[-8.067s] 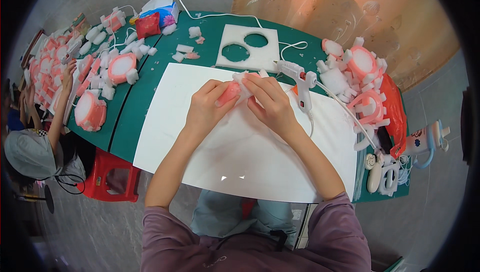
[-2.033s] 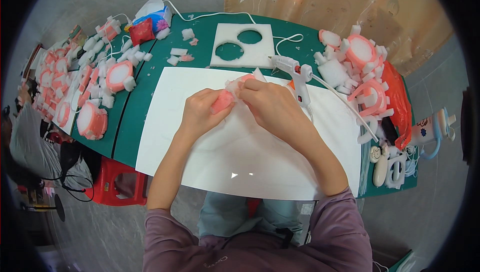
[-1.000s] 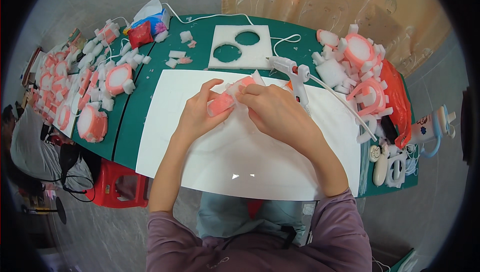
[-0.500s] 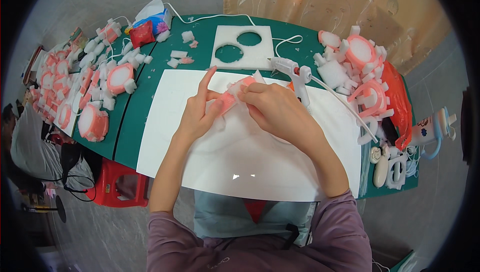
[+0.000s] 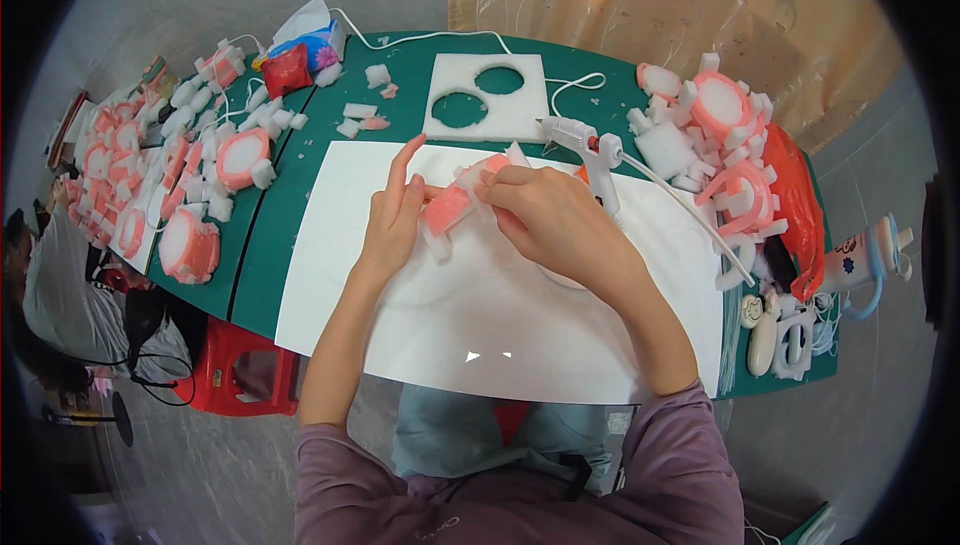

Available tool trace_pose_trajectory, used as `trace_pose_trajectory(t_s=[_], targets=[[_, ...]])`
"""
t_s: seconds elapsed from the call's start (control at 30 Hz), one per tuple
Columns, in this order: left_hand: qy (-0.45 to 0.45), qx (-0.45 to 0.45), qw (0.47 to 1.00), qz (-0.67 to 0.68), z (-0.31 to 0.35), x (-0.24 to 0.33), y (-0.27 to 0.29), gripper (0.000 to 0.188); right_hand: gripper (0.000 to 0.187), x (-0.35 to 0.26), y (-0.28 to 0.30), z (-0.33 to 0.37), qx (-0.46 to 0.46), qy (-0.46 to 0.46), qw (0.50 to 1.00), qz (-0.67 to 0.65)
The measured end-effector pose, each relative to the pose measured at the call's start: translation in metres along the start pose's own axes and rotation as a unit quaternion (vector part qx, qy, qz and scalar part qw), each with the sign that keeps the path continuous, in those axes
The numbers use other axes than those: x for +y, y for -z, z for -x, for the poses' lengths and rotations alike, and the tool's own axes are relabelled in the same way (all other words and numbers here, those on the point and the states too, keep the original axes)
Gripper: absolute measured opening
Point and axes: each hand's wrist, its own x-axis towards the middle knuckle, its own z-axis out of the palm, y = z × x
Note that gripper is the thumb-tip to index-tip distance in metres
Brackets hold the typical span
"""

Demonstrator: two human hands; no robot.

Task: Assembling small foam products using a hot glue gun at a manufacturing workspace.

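Above a white board point(image 5: 400, 345), my right hand point(image 5: 560, 220) pinches a pink and white foam piece point(image 5: 447, 210) from its right side. Its fingertips hide part of the foam. My left hand point(image 5: 391, 230) is at the piece's left end, index finger and thumb raised and apart. One of its other fingers reaches toward the foam's edge; whether it touches is hard to tell. A short white foam strip point(image 5: 437, 246) hangs below the pink part. Just beyond my right hand, a white glue gun point(image 5: 585, 143) stands with a long glue stick in its back.
A white foam sheet point(image 5: 490, 130) with two round holes lies at the far middle. Pink and white foam assemblies crowd the left point(image 5: 188, 245) and right point(image 5: 720, 105) sides. A red plastic bag point(image 5: 795, 210) lies at right; a red stool point(image 5: 240, 370) stands at lower left.
My left thumb has lifted off the pink foam and now points upward, showing more of the piece. My right hand keeps its pinch in about the same place.
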Motion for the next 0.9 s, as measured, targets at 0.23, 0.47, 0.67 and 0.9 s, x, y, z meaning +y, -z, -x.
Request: trace_pose_trajectory(t_s=[0.23, 0.47, 0.67, 0.9], targets=[[-0.031, -0.007, 0.999, -0.029, -0.001, -0.003, 0.001, 0.034, 0.018, 0.002, -0.001, 0.000, 0.004, 0.001, 1.000, 0.000], [-0.030, -0.009, 0.999, -0.017, -0.001, -0.004, 0.000, 0.030, 0.019, 0.001, 0.001, -0.001, -0.004, -0.005, 1.000, -0.004], [-0.046, -0.004, 0.999, -0.022, -0.002, -0.006, 0.001, 0.029, 0.019, -0.001, 0.000, -0.001, -0.001, -0.006, 1.000, -0.008], [-0.050, 0.010, 0.997, -0.056, -0.003, -0.015, 0.000, 0.024, 0.020, -0.001, -0.002, -0.001, -0.006, -0.010, 1.000, 0.020]])
